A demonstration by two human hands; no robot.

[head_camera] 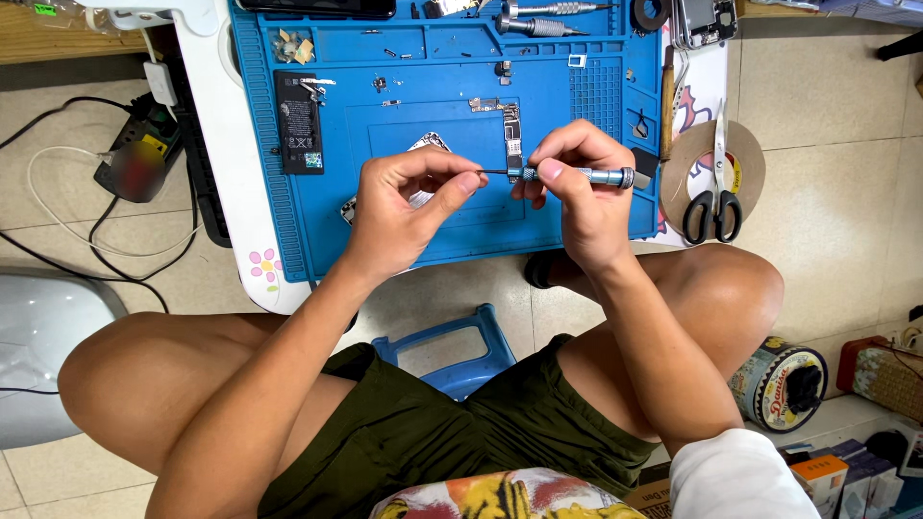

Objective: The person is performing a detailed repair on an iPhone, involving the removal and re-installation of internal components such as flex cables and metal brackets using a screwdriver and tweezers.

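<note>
Head view: I see the right hand pinching a small precision screwdriver by its knurled grip, shaft level and pointing left above the blue work mat. The left hand closes thumb and forefinger on the tip, apparently to steady it or seat something small; I cannot tell what. A black battery and loose parts lie apart on the mat, and scissors rest at its right.
</note>
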